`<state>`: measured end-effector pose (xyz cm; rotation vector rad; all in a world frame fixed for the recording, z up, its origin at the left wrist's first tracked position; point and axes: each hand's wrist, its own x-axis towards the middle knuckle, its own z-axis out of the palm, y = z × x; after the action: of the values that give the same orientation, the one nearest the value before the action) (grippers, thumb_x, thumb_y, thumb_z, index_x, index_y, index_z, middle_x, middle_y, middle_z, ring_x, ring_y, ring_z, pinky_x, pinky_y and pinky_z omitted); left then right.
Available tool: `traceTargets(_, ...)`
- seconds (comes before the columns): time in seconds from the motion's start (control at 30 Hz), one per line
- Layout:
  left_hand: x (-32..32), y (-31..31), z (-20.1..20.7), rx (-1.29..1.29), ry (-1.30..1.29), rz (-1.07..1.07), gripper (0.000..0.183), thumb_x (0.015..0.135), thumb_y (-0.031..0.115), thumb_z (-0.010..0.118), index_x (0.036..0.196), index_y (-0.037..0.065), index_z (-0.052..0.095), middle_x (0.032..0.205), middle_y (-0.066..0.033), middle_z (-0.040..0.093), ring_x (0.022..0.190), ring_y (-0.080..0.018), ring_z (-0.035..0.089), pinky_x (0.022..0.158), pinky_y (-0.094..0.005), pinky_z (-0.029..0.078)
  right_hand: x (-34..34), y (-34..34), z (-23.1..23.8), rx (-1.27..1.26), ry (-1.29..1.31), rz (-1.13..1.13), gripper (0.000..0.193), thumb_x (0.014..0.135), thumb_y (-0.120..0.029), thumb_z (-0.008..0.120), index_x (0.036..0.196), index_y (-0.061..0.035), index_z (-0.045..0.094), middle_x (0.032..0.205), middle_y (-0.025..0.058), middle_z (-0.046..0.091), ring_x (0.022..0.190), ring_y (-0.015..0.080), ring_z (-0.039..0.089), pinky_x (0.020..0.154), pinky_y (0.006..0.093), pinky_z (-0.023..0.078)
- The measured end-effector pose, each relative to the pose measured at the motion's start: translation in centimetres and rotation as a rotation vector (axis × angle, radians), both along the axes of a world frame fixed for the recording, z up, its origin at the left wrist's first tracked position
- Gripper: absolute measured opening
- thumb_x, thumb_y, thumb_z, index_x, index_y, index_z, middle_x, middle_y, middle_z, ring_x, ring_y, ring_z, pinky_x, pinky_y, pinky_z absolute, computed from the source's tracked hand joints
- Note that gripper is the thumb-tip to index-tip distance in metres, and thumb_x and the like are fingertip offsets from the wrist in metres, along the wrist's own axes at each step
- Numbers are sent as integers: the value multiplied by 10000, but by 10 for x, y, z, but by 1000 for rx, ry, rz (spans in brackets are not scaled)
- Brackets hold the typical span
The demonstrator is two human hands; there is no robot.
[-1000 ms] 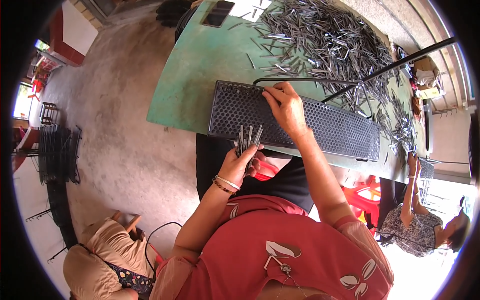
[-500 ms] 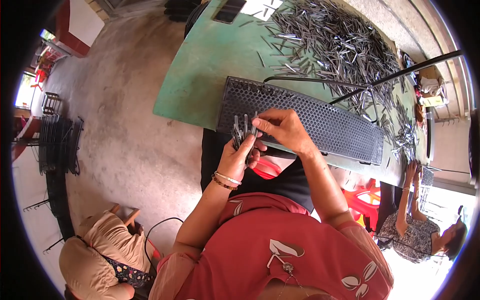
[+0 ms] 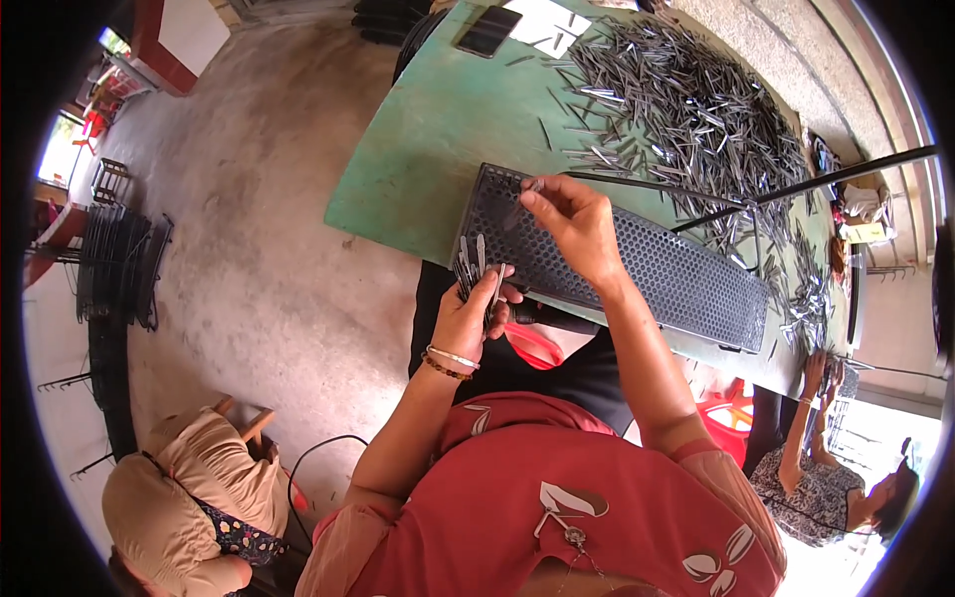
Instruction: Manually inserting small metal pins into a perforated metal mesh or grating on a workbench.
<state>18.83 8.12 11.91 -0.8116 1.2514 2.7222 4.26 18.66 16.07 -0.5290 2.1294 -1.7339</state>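
A bundle of thin, flat metal strips [image 3: 468,261] stands up out of my left hand [image 3: 464,316], which is closed around it in front of the table edge. My right hand [image 3: 579,231] is over the left end of a long black perforated panel [image 3: 657,261], its thumb and forefinger pinched on a single strip that is smeared by motion. Whether the strip's lower end sits in one of the panel's holes I cannot tell. The panel lies slanted along the near edge of the green table [image 3: 418,139]. A few strip ends show along its far edge.
Loose strips form a big heap [image 3: 696,99] at the back right. A black rod frame [image 3: 826,179] crosses above it. A phone [image 3: 489,31] lies at the far left corner. One person [image 3: 811,478] works at the right; another [image 3: 189,497] sits at lower left.
My right hand has moved away from the bundle, up and over the panel's left end, carrying a strip. My left hand still holds the bundle. The view has shifted slightly.
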Motion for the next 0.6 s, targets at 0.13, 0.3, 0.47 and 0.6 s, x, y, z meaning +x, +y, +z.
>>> traceTargets(0.13,-1,-1,1,-1,-1,-17,333,924,321,536,1055,22,598,758,-62,615,516,-58,485,414,-203,357,-19,-16,-13,43,334,31,192,831,-116,651,979,6,638,873,111,662,693,152,605,623,279,480)
traceTargets(0.3,0,-1,2,18,-12,-23,322,926,309,534,1057,22,599,753,-54,607,523,-54,481,406,-199,346,-27,-26,-19,108,471,106,187,823,-114,648,972,0,643,920,129,658,719,223,629,631,297,493)
traceTargets(0.47,1,-2,-1,28,0,-25,319,928,303,531,1061,21,598,757,-50,603,523,-54,477,409,-198,346,-25,-30,-20,122,431,68,172,822,-108,645,961,-7,649,921,130,658,732,242,635,635,298,499)
traceTargets(0.6,0,-1,1,61,2,-36,312,933,295,523,1062,21,597,761,-49,600,530,-53,478,420,-197,350,-24,-30,-17,127,430,72,175,823,-117,649,962,-10,650,920,129,660,721,232,637,644,297,504)
